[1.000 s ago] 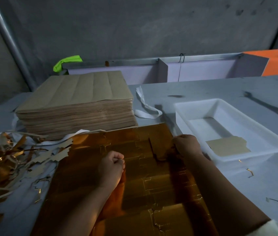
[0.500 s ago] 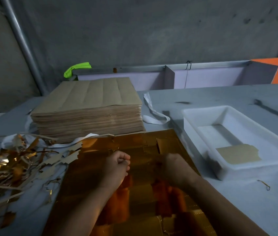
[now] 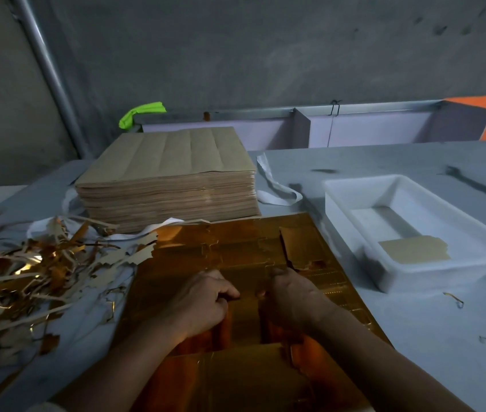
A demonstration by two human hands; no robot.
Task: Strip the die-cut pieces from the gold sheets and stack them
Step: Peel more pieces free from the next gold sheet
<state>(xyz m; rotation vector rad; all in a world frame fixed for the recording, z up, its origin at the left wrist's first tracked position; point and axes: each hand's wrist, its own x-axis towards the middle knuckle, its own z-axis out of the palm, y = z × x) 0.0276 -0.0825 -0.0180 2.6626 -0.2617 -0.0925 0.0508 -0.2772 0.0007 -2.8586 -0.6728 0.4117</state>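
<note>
I work at a grey table [image 3: 432,337] with a scuffed top. Behind it stands a bare concrete wall [image 3: 265,55] (stained dark in spots). A metal pipe [image 3: 48,75] slants up the wall at left. Pale partition panels [image 3: 369,130] under a metal rail [image 3: 369,106] line the table's far edge. Lighting is dim.

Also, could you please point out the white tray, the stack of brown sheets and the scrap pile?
white tray [image 3: 438,279]: head view, on its near wall.
stack of brown sheets [image 3: 173,156]: head view, on the top sheet.
scrap pile [image 3: 27,272]: head view, on the tangled gold strips.
</note>
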